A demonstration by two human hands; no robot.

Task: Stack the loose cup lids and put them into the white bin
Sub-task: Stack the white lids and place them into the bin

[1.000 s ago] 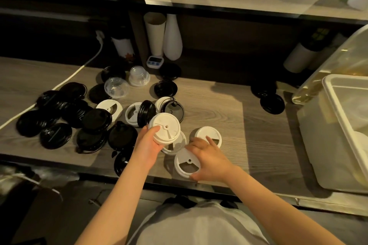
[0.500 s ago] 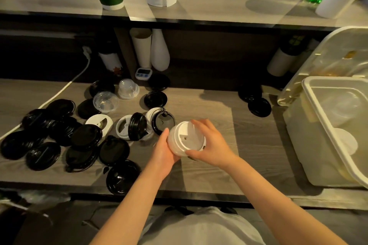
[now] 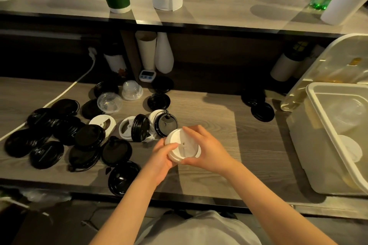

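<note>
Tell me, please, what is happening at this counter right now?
A person grips a small stack of white plastic cup lids with the left hand and the right hand, just above the grey wooden counter. Many loose black plastic lids and a few white ones lie to the left. The white plastic bin stands open on the right.

Counter (image 3: 229, 123): bare wood from the held white lids (image 3: 183, 146) rightward to bin (image 3: 310, 155); bin top open. Left half: crowded with black lids (image 3: 47, 153). Rear right: two black lids (image 3: 262, 112) by bin. Above rear: shelf (image 3: 219, 12) overhang.
</note>
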